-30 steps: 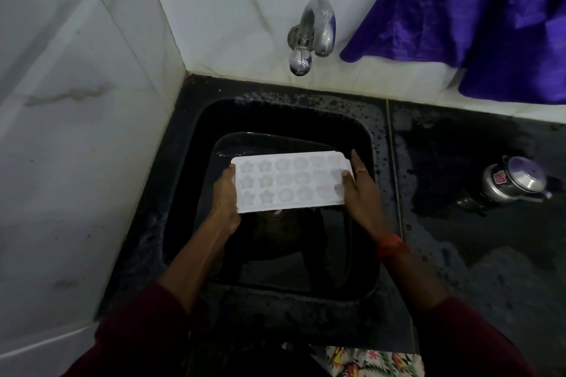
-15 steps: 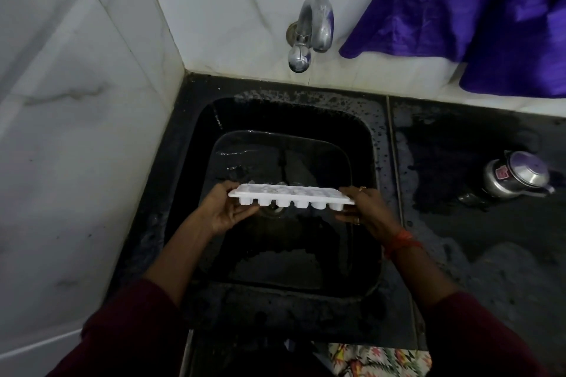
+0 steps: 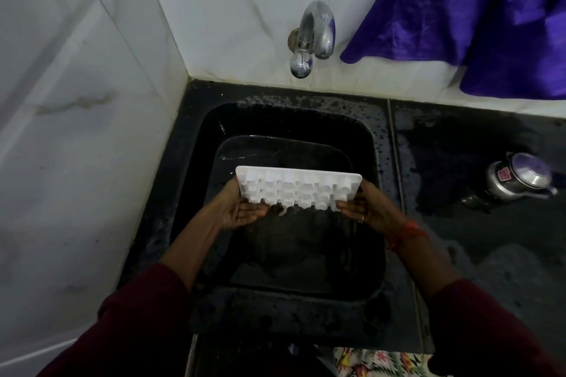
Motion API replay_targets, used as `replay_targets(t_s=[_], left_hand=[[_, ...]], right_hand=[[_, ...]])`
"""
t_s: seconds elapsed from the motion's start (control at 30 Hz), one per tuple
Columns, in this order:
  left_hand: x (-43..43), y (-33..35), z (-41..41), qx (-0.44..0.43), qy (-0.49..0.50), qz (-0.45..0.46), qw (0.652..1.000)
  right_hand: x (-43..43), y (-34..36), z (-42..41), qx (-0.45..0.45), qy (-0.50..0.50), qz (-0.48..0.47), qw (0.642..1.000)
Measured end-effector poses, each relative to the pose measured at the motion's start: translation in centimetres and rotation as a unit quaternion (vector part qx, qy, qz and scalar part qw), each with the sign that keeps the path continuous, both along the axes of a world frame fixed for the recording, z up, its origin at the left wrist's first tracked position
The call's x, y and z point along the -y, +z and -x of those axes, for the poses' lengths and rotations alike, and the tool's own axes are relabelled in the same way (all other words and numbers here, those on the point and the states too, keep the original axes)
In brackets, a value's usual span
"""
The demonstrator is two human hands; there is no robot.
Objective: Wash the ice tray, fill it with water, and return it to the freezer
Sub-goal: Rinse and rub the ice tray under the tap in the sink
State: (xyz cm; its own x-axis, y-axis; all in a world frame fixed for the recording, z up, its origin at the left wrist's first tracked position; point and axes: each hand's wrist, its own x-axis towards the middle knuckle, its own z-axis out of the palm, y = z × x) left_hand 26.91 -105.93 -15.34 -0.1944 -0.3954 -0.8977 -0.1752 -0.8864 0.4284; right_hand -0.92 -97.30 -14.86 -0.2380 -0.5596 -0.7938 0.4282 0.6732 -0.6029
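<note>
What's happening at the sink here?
A person holds a white ice tray over the black sink, below the tap. The left hand and right hand grip its short ends. The tray is tilted, its bumpy underside facing the camera. A metal pot sits on the counter.

Wearing dark maroon sleeves (image 3: 137, 315) at 7 & 5 o'clock; red-orange thread band (image 3: 407, 231) circling R wrist, thin ring (image 3: 361, 218) on R hand (image 3: 372, 211).

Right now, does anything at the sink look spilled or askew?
The ice tray is tipped over the sink, underside showing, with the left hand and right hand gripping its ends. The counter beside it looks wet.
</note>
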Motion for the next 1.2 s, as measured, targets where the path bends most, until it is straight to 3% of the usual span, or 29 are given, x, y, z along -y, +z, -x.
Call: replay_targets(t_s=[0.13,0.37,0.6,0.8,0.97,1.2], left_hand=[[1.0,0.1,0.0,0.005,-0.020,-0.018,1.000],[1.9,-0.1,0.1,-0.044,0.042,-0.026,0.998],[-0.9,-2.7,-1.1,-0.050,0.058,-0.071,0.994],[-0.3,-0.9,-0.9,-0.044,0.084,-0.016,0.995],[-1.6,-1.2,-1.2,-0.038,0.084,-0.036,0.995],[-1.3,-0.1,-1.8,-0.038,0.071,-0.012,0.997]], right_hand=[[1.0,0.7,0.1,-0.010,-0.001,0.011,1.000],[2.0,1.2,0.1,-0.021,-0.009,0.022,0.999],[-1.5,-1.5,-2.6,0.032,-0.051,-0.039,0.997],[0.7,1.0,-1.4,-0.011,-0.049,0.033,0.998],[-1.0,0.5,-2.5,0.040,-0.039,-0.001,0.998],[-0.9,1.3,-2.7,0.036,-0.054,0.016,0.998]])
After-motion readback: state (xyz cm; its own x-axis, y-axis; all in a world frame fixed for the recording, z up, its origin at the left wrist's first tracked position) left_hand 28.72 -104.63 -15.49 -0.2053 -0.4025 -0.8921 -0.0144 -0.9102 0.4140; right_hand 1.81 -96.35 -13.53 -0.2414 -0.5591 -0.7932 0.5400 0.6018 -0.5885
